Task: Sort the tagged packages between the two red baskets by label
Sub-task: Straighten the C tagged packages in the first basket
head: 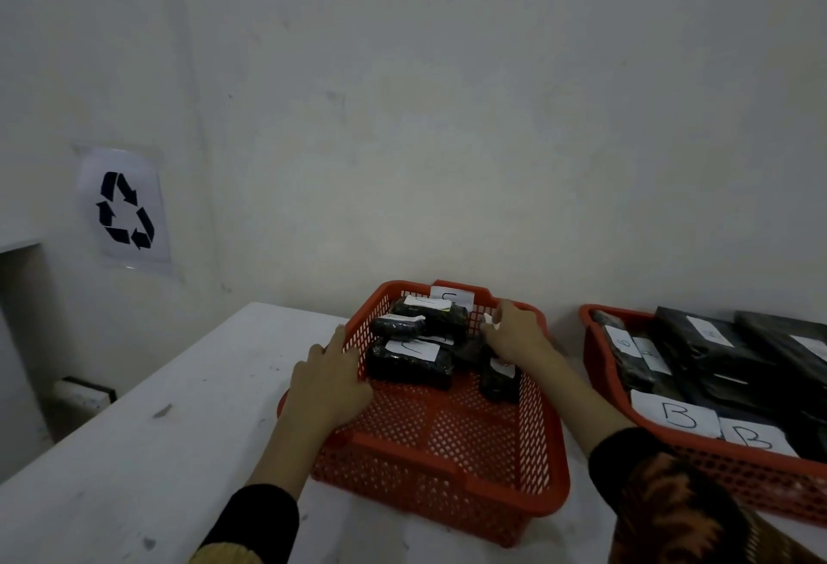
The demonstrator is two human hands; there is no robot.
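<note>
Red perforated plastic forms the left basket [447,438], which the left hand [329,378] steadies with fingers spread flat over its left rim, presumably so it cannot slide on the white table [134,451]. Inside it, the right hand [514,333] reaches over the black tagged packages [409,362] clustered at the far end, fingertips pinching a small white tag [490,321], probably to read its label. Packages marked B [680,416] already lie in the right basket [595,357].
</note>
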